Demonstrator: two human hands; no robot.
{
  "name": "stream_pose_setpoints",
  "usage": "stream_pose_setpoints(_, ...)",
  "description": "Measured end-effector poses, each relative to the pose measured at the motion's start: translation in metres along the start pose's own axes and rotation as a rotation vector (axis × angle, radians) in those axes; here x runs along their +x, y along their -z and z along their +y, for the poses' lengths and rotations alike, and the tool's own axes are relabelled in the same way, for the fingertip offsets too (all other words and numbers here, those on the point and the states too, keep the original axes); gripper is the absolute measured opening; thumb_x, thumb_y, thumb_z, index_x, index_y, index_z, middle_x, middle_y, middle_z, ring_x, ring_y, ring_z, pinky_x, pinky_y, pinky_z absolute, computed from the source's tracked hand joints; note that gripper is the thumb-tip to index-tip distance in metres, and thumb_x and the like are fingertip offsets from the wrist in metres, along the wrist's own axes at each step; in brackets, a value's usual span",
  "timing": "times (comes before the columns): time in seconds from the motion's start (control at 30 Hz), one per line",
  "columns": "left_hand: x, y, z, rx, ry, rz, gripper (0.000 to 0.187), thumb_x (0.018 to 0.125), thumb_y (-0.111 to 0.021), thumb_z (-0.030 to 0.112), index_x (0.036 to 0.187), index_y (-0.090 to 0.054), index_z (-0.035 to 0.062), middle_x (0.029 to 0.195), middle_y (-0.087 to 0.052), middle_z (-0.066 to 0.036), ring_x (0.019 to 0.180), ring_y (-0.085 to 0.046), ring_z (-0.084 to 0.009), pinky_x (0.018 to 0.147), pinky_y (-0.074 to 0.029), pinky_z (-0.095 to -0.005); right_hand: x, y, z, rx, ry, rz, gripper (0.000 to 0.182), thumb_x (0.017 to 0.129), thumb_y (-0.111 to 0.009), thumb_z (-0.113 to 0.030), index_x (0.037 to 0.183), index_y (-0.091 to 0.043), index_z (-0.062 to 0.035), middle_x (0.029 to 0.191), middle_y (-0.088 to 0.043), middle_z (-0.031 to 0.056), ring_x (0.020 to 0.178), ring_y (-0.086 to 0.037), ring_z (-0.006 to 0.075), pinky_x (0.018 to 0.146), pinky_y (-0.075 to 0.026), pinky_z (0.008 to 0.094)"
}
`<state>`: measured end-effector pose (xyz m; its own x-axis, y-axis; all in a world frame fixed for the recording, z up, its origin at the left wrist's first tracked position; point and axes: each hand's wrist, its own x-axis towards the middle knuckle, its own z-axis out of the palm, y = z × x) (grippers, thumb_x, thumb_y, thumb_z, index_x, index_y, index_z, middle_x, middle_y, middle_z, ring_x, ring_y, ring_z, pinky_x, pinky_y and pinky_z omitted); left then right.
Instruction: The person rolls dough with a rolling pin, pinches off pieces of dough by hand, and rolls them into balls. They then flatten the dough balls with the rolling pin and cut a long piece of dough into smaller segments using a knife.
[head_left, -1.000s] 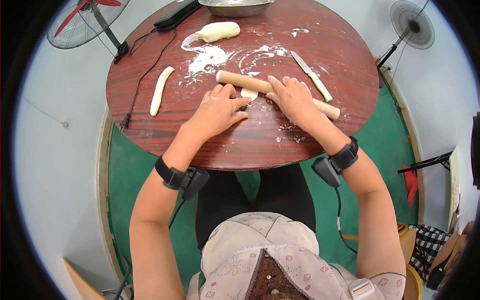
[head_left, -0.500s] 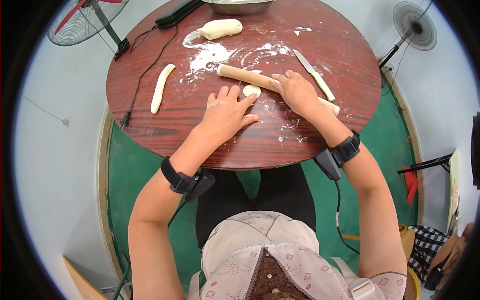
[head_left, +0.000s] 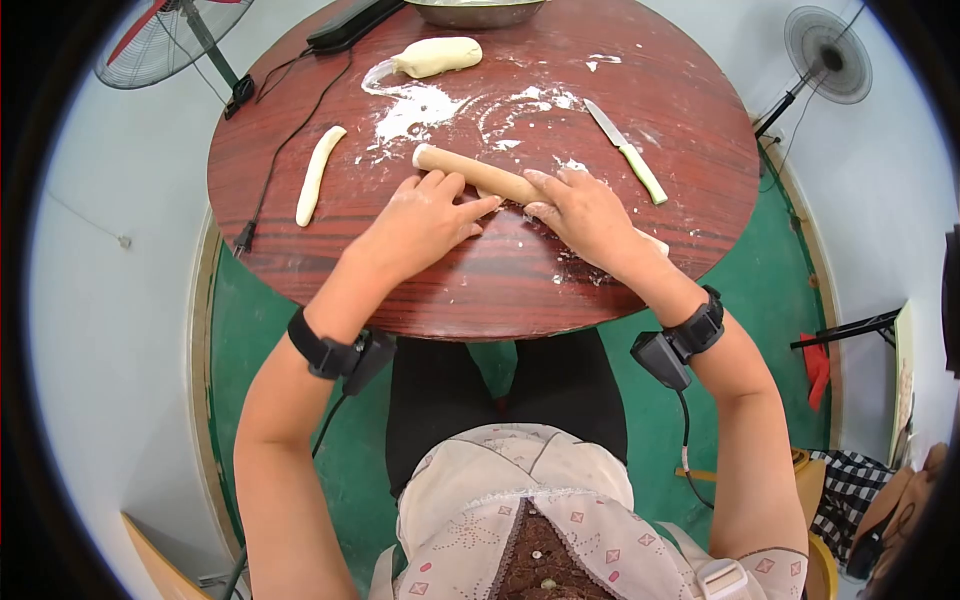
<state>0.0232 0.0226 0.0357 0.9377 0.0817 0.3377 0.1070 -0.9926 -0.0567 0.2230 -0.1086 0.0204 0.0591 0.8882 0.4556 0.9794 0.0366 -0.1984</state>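
A wooden rolling pin (head_left: pixel 465 168) lies slantwise on the table, over a small round piece of dough (head_left: pixel 489 194) that is mostly hidden beneath it. My right hand (head_left: pixel 590 220) is wrapped over the right part of the pin. My left hand (head_left: pixel 425 225) rests close to the pin's left part with its fingers apart, the forefinger's tip at the edge of the dough piece. A strip of dough (head_left: pixel 318 180) lies to the left. Farther back is a thick dough roll (head_left: pixel 440 57), partly in clear plastic. A knife (head_left: pixel 627 150) with a pale green handle lies to the right.
White flour (head_left: pixel 412 112) is scattered on the round, dark red table (head_left: pixel 400 305). A black cable with a plug (head_left: pixel 245 238) runs along the left side. A metal bowl (head_left: pixel 478 13) stands at the far edge. Fans stand beyond the table on both sides.
The rolling pin has come nearer to me and now covers most of the dough piece. My left hand has shifted left; my right hand has moved slightly toward me with the pin.
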Motion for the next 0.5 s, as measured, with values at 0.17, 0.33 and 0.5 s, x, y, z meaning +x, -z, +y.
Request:
stream_pose_setpoints(0.17, -0.003, -0.002, 0.012, 0.026, 0.198, -0.01, 0.042, 0.081, -0.066, 0.033, 0.119, -0.059, 0.0166, 0.094, -0.052, -0.01, 0.089, -0.052, -0.0266, 0.077, -0.047, -0.0397, 0.019, -0.006, 0.009, -0.307, -0.043, -0.05, 0.033, 0.093, -0.048, -0.032, 0.116, -0.06, -0.0109, 0.091, -0.057, 0.0121, 0.088, -0.055, 0.027, 0.074, -0.044, 0.0402)
stream_pose_setpoints(0.33, 0.0, -0.007, 0.015, 0.038, 0.223, -0.008, 0.045, 0.081, -0.064, 0.039, 0.121, -0.058, 0.019, 0.099, -0.052, -0.012, 0.095, -0.051, -0.0285, 0.081, -0.046, -0.0421, 0.007, -0.006, -0.001, -0.236, 0.02, 0.049, 0.034, 0.093, -0.049, -0.03, 0.117, -0.059, -0.0099, 0.094, -0.058, 0.0115, 0.091, -0.054, 0.0275, 0.076, -0.043, 0.0417)
stream_pose_setpoints(0.5, 0.001, -0.001, 0.01, -0.05, 0.189, -0.084, 0.046, 0.082, -0.063, 0.039, 0.122, -0.058, 0.0166, 0.111, -0.053, -0.012, 0.105, -0.05, -0.0302, 0.088, -0.044, -0.0434, -0.006, -0.003, -0.007, -0.326, 0.029, 0.068, 0.042, 0.089, -0.055, -0.035, 0.122, -0.055, -0.0081, 0.098, -0.06, 0.0121, 0.094, -0.058, 0.0274, 0.076, -0.043, 0.0407)
